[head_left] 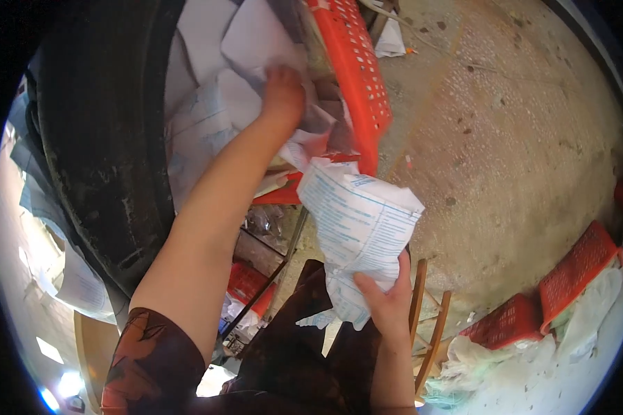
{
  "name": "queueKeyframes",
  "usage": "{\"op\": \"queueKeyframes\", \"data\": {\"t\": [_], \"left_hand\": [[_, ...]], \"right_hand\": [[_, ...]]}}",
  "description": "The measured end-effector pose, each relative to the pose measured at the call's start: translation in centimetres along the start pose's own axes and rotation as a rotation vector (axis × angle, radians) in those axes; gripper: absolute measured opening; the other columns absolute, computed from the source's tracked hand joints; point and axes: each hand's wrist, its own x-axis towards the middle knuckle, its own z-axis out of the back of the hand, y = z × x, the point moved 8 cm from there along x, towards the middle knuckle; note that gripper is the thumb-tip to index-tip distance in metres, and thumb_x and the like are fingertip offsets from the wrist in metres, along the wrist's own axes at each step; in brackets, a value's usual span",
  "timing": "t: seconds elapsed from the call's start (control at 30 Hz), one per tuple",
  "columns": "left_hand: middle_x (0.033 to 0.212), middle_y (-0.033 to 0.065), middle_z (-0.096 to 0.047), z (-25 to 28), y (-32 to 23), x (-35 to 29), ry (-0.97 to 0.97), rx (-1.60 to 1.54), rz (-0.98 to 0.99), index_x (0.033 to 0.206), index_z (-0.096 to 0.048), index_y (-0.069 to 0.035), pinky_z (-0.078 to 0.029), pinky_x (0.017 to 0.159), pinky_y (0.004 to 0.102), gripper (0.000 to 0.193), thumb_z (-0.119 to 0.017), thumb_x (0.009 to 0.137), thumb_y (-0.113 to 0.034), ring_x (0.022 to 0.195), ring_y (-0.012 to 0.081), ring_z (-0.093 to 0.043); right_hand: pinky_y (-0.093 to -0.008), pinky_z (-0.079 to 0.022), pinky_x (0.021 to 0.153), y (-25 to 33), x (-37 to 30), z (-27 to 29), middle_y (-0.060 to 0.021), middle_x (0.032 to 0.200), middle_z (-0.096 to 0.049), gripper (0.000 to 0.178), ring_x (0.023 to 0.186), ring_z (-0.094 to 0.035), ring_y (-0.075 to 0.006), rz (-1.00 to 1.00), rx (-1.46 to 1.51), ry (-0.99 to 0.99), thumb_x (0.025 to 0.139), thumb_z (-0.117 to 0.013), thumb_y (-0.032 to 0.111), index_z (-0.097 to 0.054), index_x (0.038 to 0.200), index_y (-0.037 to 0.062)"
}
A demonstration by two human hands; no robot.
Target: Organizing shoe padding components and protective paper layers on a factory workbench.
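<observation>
My right hand (389, 304) is closed on a crumpled white paper (363, 214) with blue print, thumb on top and fingers underneath. The paper stands up above my lap, and its far end comes close to the rim of an orange-red plastic basket (360, 76). My left arm stretches forward over loose papers (208, 104), white and greyish, piled beside and in that basket. On this pile rests my left hand (284, 93), its fingers blurred and partly hidden, so I cannot tell whether they grip a sheet.
A large dark curved rim (104, 138) rises left of the pile. At the lower right, red baskets (578, 277) stand by pale plastic sheeting (491, 366). Wooden rungs (432, 339) show beside my right forearm. The speckled floor (519, 138) carries small scraps.
</observation>
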Motion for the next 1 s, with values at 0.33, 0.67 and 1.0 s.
{"op": "queueKeyframes", "data": {"t": [0.33, 0.67, 1.0], "left_hand": [[0.115, -0.0024, -0.066, -0.1, -5.0, 3.4, -0.494, 0.116, -0.244, 0.109, -0.072, -0.018, -0.020, 0.112, 0.0504, 0.033, -0.055, 0.083, -0.028, 0.120, 0.0218, -0.048], [0.118, 0.0044, -0.064, -0.1, -0.9, 2.7, 0.042, 0.020, 0.021, 0.115, -0.068, -0.021, -0.036, 0.086, 0.0529, 0.033, -0.058, 0.084, -0.028, 0.117, 0.0264, -0.048], [0.102, 0.0070, -0.068, 1.8, 1.3, -2.9, -0.060, -0.188, 0.095, 0.104, -0.070, -0.012, -0.036, 0.088, 0.0418, 0.026, -0.059, 0.081, -0.018, 0.109, 0.0234, -0.052]], "right_hand": [[-0.0349, -0.042, 0.099, 0.1, 0.7, -0.5, -0.0122, 0.126, -0.055, 0.073, 0.114, -0.054, -0.0207, -0.016, 0.039, 0.006, 0.078, -0.078, 0.008, -0.036, 0.137, 0.0005], [-0.0356, -0.040, 0.102, 0.3, 0.7, -0.3, -0.0125, 0.129, -0.054, 0.076, 0.117, -0.053, -0.0221, 0.003, -0.053, 0.017, 0.079, -0.076, 0.004, -0.033, 0.142, -0.0001], [-0.0346, -0.042, 0.100, 1.2, 0.2, -0.4, -0.0136, 0.128, -0.054, 0.074, 0.116, -0.053, -0.0215, 0.020, -0.149, -0.003, 0.080, -0.073, 0.001, -0.033, 0.142, -0.0012]]}}
